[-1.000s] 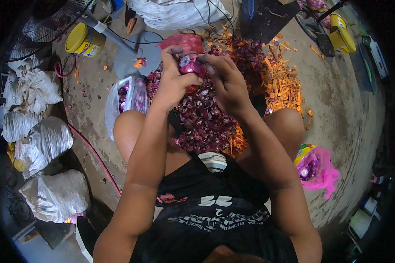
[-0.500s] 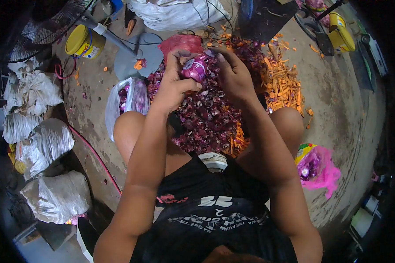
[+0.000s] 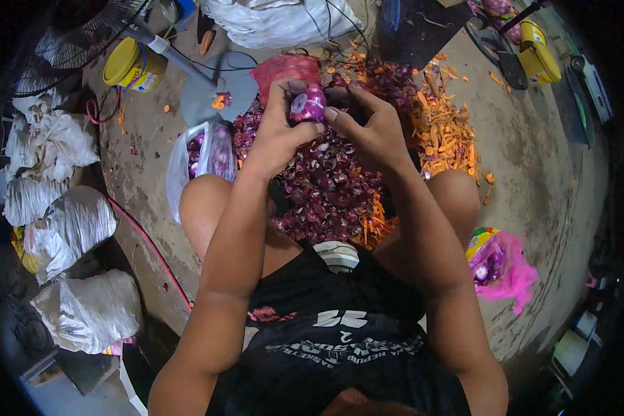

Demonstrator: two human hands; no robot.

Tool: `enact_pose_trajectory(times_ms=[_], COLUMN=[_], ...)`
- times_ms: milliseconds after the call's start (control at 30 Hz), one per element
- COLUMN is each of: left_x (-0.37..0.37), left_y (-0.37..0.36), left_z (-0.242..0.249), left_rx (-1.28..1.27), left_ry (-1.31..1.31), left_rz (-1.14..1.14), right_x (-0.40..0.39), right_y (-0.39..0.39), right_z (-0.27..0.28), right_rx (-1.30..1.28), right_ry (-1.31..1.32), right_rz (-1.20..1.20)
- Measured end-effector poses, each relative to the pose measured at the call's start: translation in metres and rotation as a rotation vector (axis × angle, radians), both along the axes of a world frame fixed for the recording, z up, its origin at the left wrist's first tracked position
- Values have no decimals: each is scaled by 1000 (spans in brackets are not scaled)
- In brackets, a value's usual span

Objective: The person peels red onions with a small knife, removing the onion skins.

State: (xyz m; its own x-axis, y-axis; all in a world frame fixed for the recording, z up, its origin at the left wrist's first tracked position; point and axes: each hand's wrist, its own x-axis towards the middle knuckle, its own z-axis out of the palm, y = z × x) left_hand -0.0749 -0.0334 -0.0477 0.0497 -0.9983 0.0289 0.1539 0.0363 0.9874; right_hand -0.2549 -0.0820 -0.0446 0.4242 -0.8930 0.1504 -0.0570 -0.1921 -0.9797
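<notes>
the left hand (image 3: 276,135) is clamped on a round, glossy purple-and-white onion (image 3: 311,106), fingers curled round its far left side and thumb along its near side. the right hand (image 3: 380,132) is half curled at the onion's right side, its thumb tip at the skin; its fingertips are dark and blurred, so i cannot tell whether they grip anything. the onion is held over the far part of a broad heap of dark purple onion peel (image 3: 322,184), which runs near between the two bent knees.

just beyond the hands, a red mesh bag (image 3: 284,68) edges the heap, with a round grey fan base (image 3: 200,100) to its left. a heap of orange carrot pieces and peelings (image 3: 451,132) borders the peel on the right. a whitish translucent plastic bag of onions (image 3: 177,166) stands close by the left knee, hemming that side. left of it, a strip of stained concrete floor (image 3: 135,177) reaches to a thin pink hose (image 3: 149,244). on the right, wider floor opens past the carrots, with a bright pink plastic bag of onions (image 3: 518,270) near the right arm.
</notes>
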Motion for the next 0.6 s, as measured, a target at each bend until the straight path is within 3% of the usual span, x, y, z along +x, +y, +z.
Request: enact_pose_trajectory(times_ms=[167, 600], left_x=[0, 2], left_y=[1, 0], left_z=[2, -4], left_rx=[-67, -35], left_ry=[-247, -352], left_rz=[-34, -73], right_x=[-6, -10], right_y=[-5, -7], right_z=[-2, 0], right_rx=[-66, -37], right_ry=[89, 245], right_rz=[33, 58])
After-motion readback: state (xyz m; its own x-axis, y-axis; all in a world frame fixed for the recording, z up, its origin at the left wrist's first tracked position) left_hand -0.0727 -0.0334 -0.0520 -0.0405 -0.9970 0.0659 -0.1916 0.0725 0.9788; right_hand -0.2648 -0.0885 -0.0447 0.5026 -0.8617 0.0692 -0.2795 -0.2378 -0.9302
